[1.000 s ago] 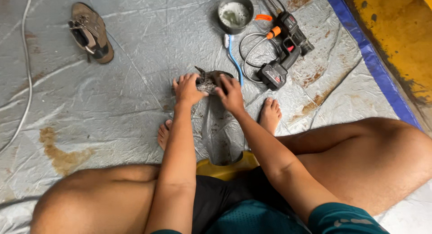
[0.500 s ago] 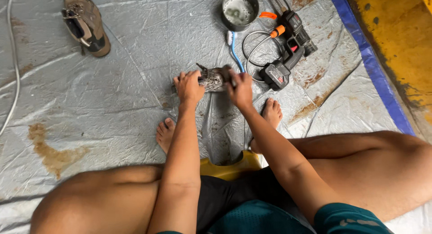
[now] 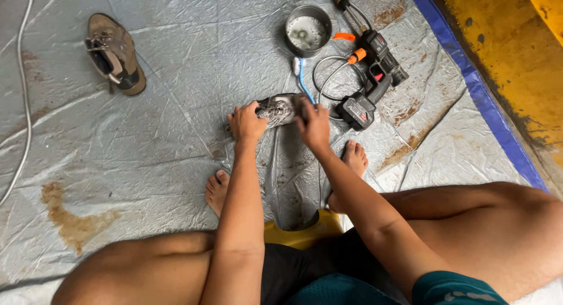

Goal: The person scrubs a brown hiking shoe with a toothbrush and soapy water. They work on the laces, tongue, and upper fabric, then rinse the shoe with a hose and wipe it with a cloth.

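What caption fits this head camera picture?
Both hands, left hand and right hand, grip a dirty shoe on a grey tarp.

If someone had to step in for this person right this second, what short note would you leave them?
Left hand and right hand both grip the dirty grey shoe on the grey tarp.
Blue toothbrush, metal bowl of cloudy liquid and black spray gun lie just beyond the shoe.
A second shoe lies apart, far left.
Done: shoe in hand, tools laid out.
Left: the held shoe looks grimy; the brush lies unused.
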